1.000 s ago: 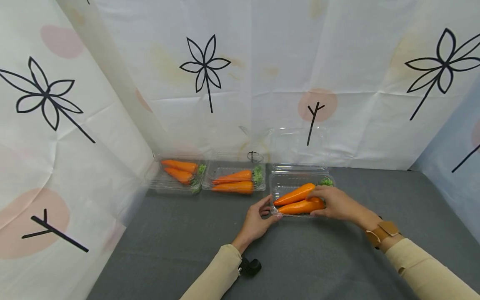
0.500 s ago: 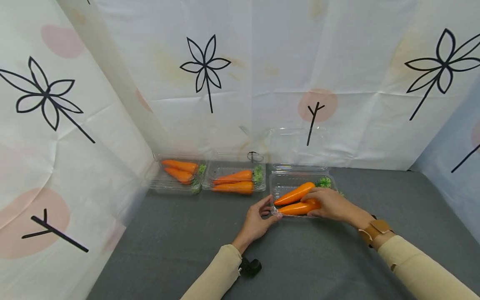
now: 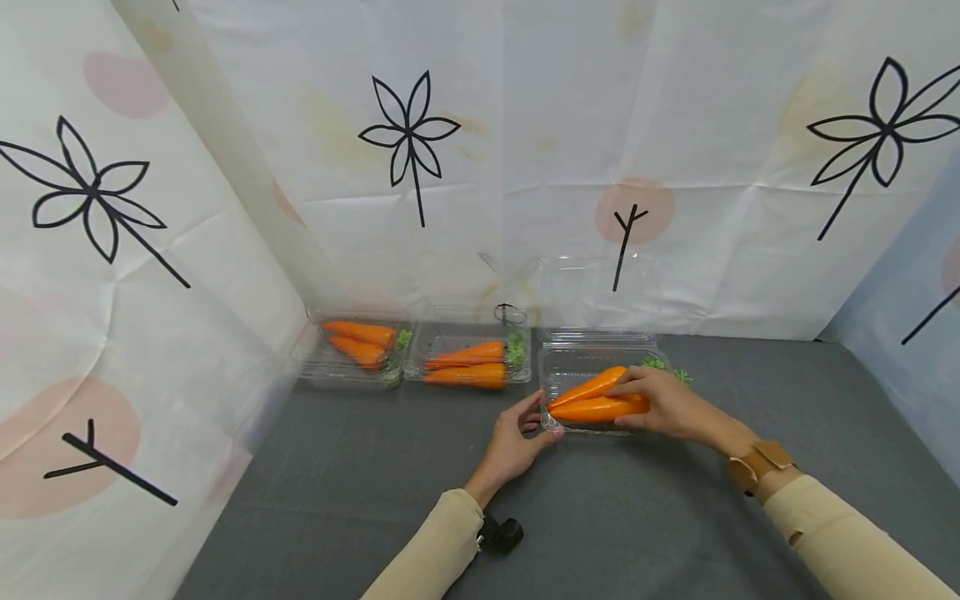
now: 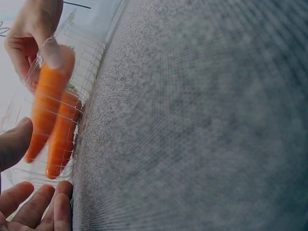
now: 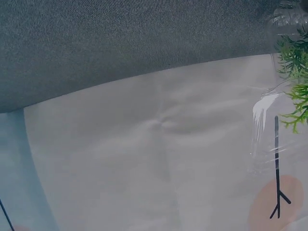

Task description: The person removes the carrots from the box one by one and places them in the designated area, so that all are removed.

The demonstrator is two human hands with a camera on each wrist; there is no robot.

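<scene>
In the head view my right hand (image 3: 663,404) grips the thick end of the front carrot (image 3: 588,409), over a clear plastic clamshell box (image 3: 566,375) with its lid raised. A second carrot (image 3: 596,385) lies just behind it in the box. In the left wrist view the held carrot (image 4: 47,91) is tilted above the other carrot (image 4: 61,137). My left hand (image 3: 513,446) touches the box's near left corner, thumb and fingers extended around it. Green carrot leaves (image 5: 299,101) show at the edge of the right wrist view; the right hand itself is out of that view.
Two more clear boxes, a middle box (image 3: 442,333) and a left box (image 3: 341,379), stand in a row to the left, each with orange carrots inside. A white patterned curtain (image 3: 510,167) rises behind the grey table (image 3: 360,467).
My right hand first shifts a little left, then back right with the front carrot. That carrot has risen slightly and lies closer to the rear one. My left hand stays at the corner.
</scene>
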